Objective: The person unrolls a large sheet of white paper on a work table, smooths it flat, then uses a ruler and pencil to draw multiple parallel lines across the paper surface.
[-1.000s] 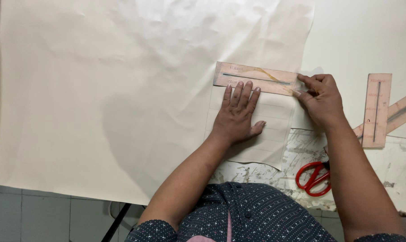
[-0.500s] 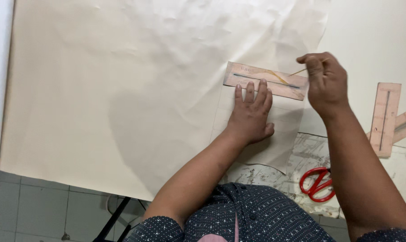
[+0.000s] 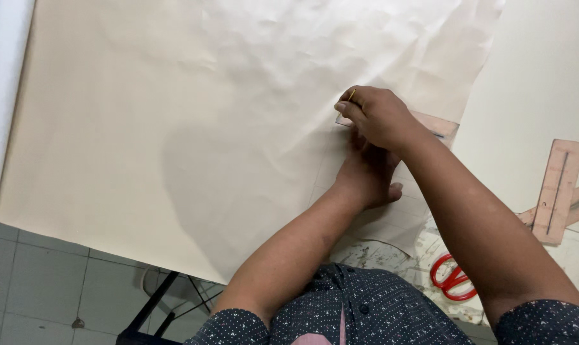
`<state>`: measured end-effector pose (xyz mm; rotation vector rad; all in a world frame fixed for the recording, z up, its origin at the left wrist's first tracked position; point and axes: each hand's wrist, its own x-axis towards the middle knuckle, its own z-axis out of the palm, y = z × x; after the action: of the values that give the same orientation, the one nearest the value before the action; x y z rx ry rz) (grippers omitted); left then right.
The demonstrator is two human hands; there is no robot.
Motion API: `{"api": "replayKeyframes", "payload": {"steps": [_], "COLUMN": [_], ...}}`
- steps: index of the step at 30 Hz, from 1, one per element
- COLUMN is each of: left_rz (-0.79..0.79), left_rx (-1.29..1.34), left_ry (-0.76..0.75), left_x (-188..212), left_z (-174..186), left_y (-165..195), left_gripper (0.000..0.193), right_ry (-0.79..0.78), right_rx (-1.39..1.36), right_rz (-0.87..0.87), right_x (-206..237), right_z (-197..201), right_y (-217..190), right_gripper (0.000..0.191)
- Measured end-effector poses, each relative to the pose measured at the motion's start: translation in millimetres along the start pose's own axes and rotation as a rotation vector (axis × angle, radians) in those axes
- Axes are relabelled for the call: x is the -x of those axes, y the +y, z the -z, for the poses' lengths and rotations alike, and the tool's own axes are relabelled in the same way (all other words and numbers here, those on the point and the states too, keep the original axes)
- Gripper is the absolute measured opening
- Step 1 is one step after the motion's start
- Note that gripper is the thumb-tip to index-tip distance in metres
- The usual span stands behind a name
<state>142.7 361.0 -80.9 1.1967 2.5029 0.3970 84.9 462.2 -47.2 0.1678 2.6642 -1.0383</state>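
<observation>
A large cream sheet of paper (image 3: pixel 193 121) covers the table. My left hand (image 3: pixel 369 176) lies flat, palm down, on a pale wooden ruler (image 3: pixel 439 124) that rests on the paper; most of the ruler is hidden under my hands. My right hand (image 3: pixel 375 115) crosses over the left hand and pinches a thin yellow pencil (image 3: pixel 351 96) at the ruler's left end, its tip on the paper.
Red-handled scissors (image 3: pixel 452 281) lie near the table's front edge at the right. A wooden T-shaped square (image 3: pixel 561 191) sits at the far right. A white roll (image 3: pixel 2 96) runs along the left edge. Grey tiled floor (image 3: pixel 40 281) shows below.
My right hand with the pencil has moved leftward along the ruler, from its right end to its left end, crossing above my left hand, which stays pressed on the ruler.
</observation>
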Motion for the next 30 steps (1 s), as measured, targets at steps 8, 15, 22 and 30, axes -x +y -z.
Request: {"api": "replayKeyframes", "payload": {"steps": [8,15,22,30], "left_rz": [-0.004,-0.023,-0.017,-0.024], "left_rx": [-0.088,-0.105,-0.082,-0.112], "left_ry": [-0.205,-0.176,-0.107,-0.088], "left_x": [-7.4,-11.9,-12.3,-11.1], "left_z": [14.2,18.6,21.9,21.0], "left_y": [-2.3,-3.3,-4.4,-5.6], "left_gripper": [0.090,0.089,0.093,0.097], "right_ry": [-0.007,0.021,0.213,0.195], "right_rx": [0.121,0.115,0.170,0.139], "right_rz": [0.133,0.088,0.227,0.151], "right_x": [-10.3,-13.9,-30.5,-23.7], "right_z": [-6.4,-3.5,6.8,5.8], "right_y": [3.6,4.4,18.1,30.1], "right_gripper": [0.026,0.023,0.018,0.019]}}
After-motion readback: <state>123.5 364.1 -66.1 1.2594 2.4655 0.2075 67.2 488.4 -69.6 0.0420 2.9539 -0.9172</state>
